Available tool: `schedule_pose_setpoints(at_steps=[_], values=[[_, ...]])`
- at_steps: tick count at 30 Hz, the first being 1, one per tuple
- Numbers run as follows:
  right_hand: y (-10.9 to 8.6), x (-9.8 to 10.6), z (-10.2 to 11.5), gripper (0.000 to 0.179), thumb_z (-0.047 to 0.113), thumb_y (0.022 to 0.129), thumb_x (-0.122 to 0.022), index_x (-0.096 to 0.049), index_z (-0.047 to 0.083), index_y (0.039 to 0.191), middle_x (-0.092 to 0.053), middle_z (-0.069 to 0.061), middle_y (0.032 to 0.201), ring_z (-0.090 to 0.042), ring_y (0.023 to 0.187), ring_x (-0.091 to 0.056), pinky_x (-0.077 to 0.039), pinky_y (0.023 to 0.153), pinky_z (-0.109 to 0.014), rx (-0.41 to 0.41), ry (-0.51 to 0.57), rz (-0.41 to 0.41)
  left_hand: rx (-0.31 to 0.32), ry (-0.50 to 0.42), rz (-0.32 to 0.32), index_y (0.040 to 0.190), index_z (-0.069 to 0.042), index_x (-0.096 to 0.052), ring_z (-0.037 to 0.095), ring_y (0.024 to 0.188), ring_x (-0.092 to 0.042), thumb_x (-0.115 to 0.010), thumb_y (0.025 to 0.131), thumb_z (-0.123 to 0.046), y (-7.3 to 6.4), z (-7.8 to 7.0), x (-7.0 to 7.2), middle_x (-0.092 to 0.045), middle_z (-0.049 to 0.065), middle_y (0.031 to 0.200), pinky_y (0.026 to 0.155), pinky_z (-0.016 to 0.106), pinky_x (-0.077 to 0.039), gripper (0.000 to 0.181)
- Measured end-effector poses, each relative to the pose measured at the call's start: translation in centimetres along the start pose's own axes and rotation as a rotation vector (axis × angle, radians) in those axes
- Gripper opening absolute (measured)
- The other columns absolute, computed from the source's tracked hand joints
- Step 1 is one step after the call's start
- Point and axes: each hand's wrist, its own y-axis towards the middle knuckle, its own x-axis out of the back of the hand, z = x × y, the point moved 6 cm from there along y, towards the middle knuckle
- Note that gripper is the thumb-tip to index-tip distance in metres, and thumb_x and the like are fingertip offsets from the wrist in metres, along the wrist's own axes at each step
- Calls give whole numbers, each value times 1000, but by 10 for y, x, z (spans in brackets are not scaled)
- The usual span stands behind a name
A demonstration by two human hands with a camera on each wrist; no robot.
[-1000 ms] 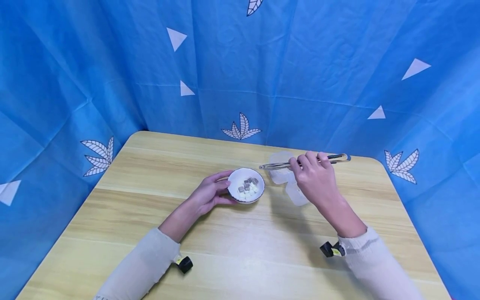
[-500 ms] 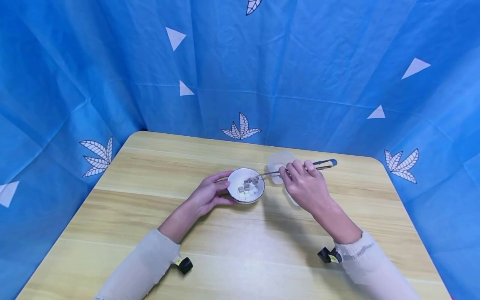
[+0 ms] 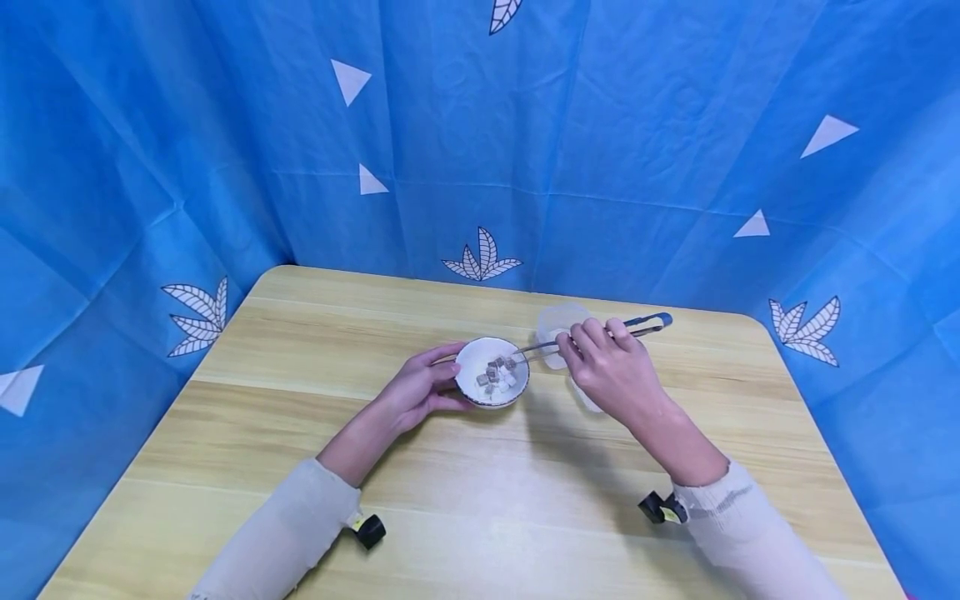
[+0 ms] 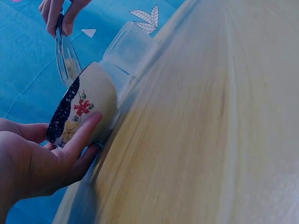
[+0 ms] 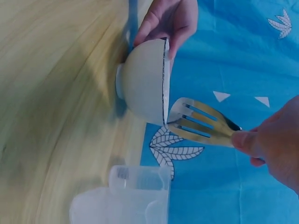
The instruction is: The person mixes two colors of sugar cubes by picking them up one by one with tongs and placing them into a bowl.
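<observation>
In the head view my left hand (image 3: pixel 423 387) holds a small white bowl (image 3: pixel 471 357) by its left side. The bowl has a dark speckled rim and a flower pattern on its wall (image 4: pixel 100 88), seen in the left wrist view. Several small brown and white cubes (image 3: pixel 498 377) lie inside it. My right hand (image 3: pixel 613 367) grips slotted metal tongs (image 3: pixel 648 323) from above, with their tips at the bowl's right side, over the cubes. Whether the tongs pinch a cube is too small to tell; in the right wrist view the bowl's rim hides the tips.
Two translucent plastic containers (image 3: pixel 555 321) stand just right of the bowl, partly hidden behind my right hand. The wooden table (image 3: pixel 450 517) ends at a blue patterned curtain (image 3: pixel 637 125) at the back and sides.
My right hand has moved left and down, bringing the tongs from beside the bowl into it. Some cubes have shifted slightly in the last half second. The left hand and bowl stay in place.
</observation>
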Motion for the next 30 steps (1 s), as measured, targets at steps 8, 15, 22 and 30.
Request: schedule_pose_setpoints(at_steps=[8,15,22,30], values=[[2,2,-26,26,4,100,-51,-76,3,97,-71,-9,85,-27,78,-54,-37,76,-41,-38,-16,-5,6,-4,-14,155,-19,-48,35,129,-60,-50,107,-6,0,0,2,-46,19,156,97,59,-61,50],[-3,-5,-52,25,9,102,-56,-77,2,92,-71,-11,80,-29,78,-53,-40,78,-43,-54,-27,58,0,12,12,157,-18,-45,36,127,-61,-49,107,-7,-1,-1,0,-45,21,157,98,58,-61,51],[-5,-21,-65,15,16,95,-71,-77,2,91,-70,-12,78,-29,78,-53,-44,79,-45,-35,-4,101,-4,17,15,157,-17,-44,36,128,-61,-49,107,-6,-2,0,0,-45,22,157,99,59,-60,51],[-9,-43,-72,19,23,86,-81,-76,5,86,-69,-11,77,-30,79,-55,-47,80,-44,-19,-8,196,-1,8,-5,155,-17,-48,34,124,-63,-50,107,-5,0,0,1,-48,21,154,97,60,-61,50]])
